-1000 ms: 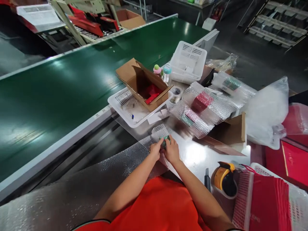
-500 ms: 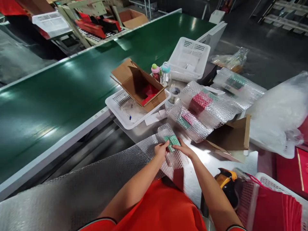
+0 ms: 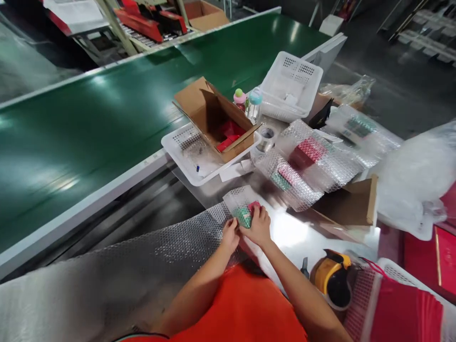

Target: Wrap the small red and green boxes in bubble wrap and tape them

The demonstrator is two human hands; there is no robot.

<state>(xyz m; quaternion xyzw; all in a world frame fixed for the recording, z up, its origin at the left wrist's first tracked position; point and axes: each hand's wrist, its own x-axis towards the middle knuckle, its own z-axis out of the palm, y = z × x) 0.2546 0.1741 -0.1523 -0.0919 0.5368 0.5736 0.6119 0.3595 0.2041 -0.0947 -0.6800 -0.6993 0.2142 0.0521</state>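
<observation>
A small green-and-red box (image 3: 244, 216) lies under a layer of clear bubble wrap in front of my body. My right hand (image 3: 259, 226) is curled over the box's right side, gripping it through the wrap. Close beside it, my left hand (image 3: 231, 233) pinches the wrap near the box's lower left corner. The long bubble wrap sheet (image 3: 171, 249) trails away from the hands toward the lower left. My fingers partly cover the box.
Wrapped packages (image 3: 290, 175) lie ahead to the right, near an open carton (image 3: 351, 202). Left of them, a white basket (image 3: 192, 178) bears a cardboard box (image 3: 228, 121). A tape dispenser (image 3: 329, 275) stands by my right forearm. The green conveyor (image 3: 117, 116) runs behind.
My right hand has turned and now curls over the box, which has tilted, showing a red part. Wrap now covers more of it. The view has shifted slightly.
</observation>
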